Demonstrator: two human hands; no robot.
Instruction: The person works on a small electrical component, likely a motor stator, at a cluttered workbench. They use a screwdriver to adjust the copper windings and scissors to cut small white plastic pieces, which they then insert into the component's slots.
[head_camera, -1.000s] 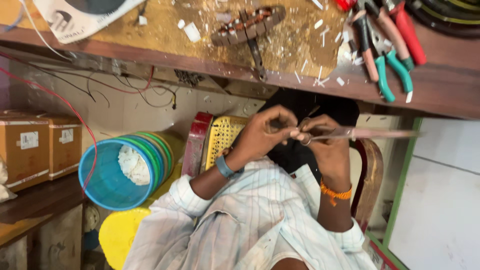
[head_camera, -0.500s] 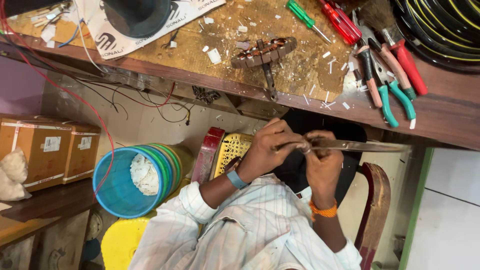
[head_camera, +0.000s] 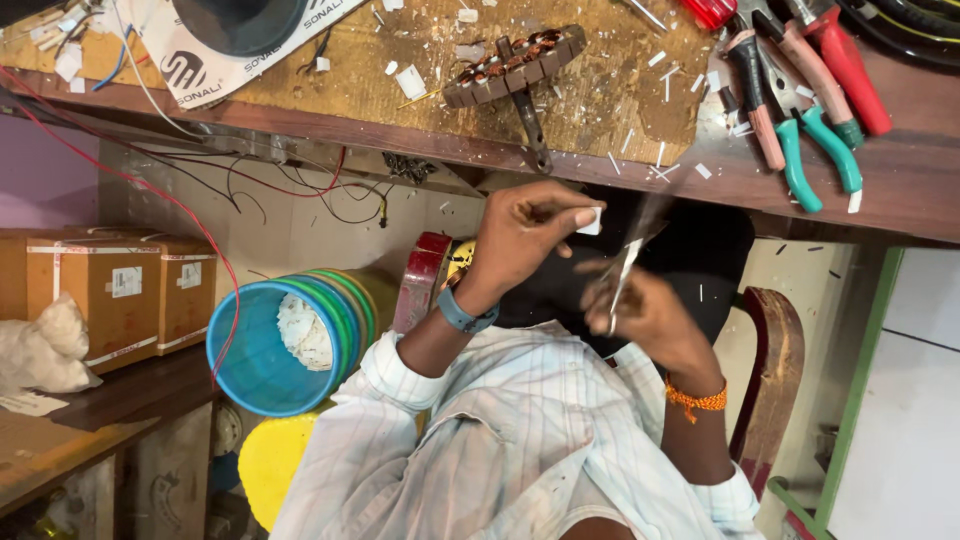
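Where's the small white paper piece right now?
In the head view, the small white paper piece is pinched in the left hand, below the workbench edge, beside the right hand.

The left hand (head_camera: 525, 235) pinches a small white paper square (head_camera: 590, 221) between its fingertips. Just beside it, the right hand (head_camera: 640, 310) grips blurred metal scissors (head_camera: 625, 275). Above them on the wooden counter (head_camera: 900, 180) lies a copper-wound motor armature (head_camera: 515, 65), with red and green-handled pliers (head_camera: 800, 110) nearby.

Bench: I see a wooden workbench (head_camera: 900, 190) along the top, littered with white scraps.
Wall: pale, with loose red and black wires (head_camera: 300, 200).
Shelf: brown cardboard boxes (head_camera: 110, 290) sit at left.
Floor: blue bucket (head_camera: 255, 350).
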